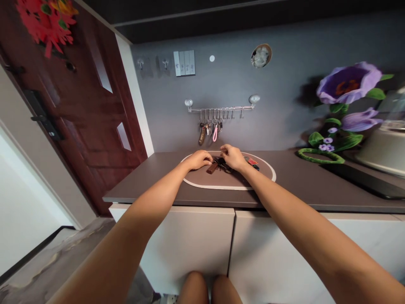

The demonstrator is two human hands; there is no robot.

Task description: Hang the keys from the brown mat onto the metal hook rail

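On the brown oval mat [202, 182] with a pale rim, my two hands work over a small pile of keys [225, 165]. My left hand [199, 160] comes in from the left, its thumb and fingers pinched at the edge of the pile on what look like keys. Over the pile's right side, my right hand [233, 158] has its fingers curled together; what lies between them is hidden. A brown tag [212, 168] rests in front of the pile. Right of my wrist lies a red and yellow item [252, 161], partly covered.
Above the mat, a clear hook rail [221, 109] carries several keys, a brown tag [201, 137] and a pink strap [215, 133]. Purple flowers [348, 84], a black flat panel [363, 181] and a beige appliance [384, 147] occupy the right. A dark red door [98, 114] stands left.
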